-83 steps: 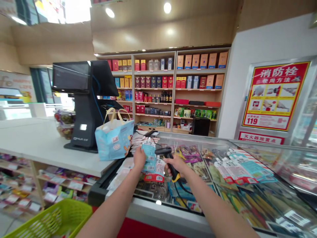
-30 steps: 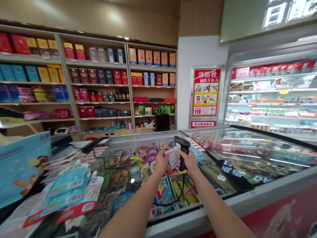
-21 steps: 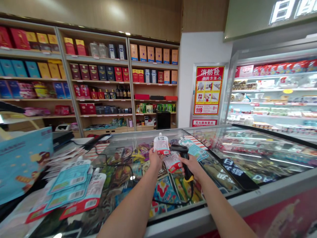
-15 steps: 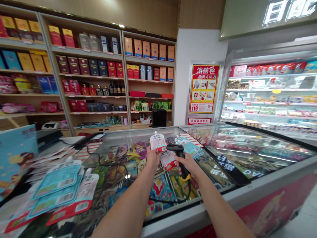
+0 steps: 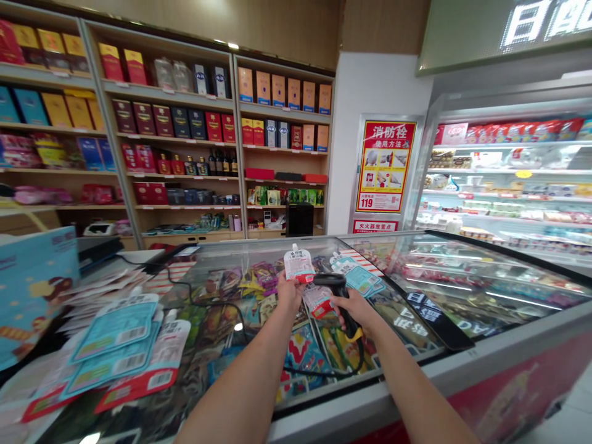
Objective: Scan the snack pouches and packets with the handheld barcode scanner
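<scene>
A white spouted pouch (image 5: 299, 264) is pinched upright by the left hand (image 5: 289, 295), while a black corded barcode scanner (image 5: 329, 280) is gripped in the right hand (image 5: 354, 311) above a glass-topped chest freezer (image 5: 370, 394).

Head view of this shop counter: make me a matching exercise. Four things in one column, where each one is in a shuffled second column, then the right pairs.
Things:
1. white spouted pouch
2. black barcode scanner
3. stack of blue-and-white pouches
4. red fire hydrant poster

Places:
A. in a frame on the white wall
B. gripped in the right hand
C. lying on the glass lid, left of the hands
D. pinched in the left hand

Pairs: 1-D, 2-B, 3-C, 4-A
</scene>
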Demonstrator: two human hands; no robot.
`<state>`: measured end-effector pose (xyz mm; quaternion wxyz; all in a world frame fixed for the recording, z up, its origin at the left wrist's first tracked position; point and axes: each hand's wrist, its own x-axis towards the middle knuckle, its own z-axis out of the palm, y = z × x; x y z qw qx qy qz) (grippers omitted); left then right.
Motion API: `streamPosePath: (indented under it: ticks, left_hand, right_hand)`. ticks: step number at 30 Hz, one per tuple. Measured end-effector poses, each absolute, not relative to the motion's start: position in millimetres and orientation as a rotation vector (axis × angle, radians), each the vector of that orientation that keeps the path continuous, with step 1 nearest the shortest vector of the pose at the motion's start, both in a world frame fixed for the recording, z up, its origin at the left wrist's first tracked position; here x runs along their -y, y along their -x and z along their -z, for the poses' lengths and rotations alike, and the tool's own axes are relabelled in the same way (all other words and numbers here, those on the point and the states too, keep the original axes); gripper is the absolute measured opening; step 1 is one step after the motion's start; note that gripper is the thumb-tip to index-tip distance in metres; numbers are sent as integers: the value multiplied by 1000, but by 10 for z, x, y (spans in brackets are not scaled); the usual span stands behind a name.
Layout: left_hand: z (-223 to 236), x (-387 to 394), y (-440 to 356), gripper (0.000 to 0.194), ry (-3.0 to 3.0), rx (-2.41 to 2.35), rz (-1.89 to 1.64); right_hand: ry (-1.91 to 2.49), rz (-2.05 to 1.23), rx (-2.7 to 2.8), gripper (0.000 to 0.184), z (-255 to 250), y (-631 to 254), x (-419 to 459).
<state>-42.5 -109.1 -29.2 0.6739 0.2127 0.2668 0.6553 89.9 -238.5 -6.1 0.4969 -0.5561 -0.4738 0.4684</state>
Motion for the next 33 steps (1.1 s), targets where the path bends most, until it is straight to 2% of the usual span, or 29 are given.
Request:
streamPosePath:
  ticks: [12, 17, 24, 33]
  left_hand:
    - [300, 1172, 420, 67, -463, -643, -1507]
    - [146, 1185, 564, 60, -332, -637, -1533]
    - [-105, 1338, 1552, 55, -285, -808, -1716]
    - [-126, 1761, 2835, 37, -281, -1016, -1955]
  right_hand:
    - [1294, -1161, 1108, 35, 97, -841, 2377]
    - [1278, -1208, 1125, 30, 100, -691, 2344]
    - [1192, -1311, 1212, 32, -45, -230, 2269]
    - [1029, -1477, 1450, 32, -286, 1151, 2100]
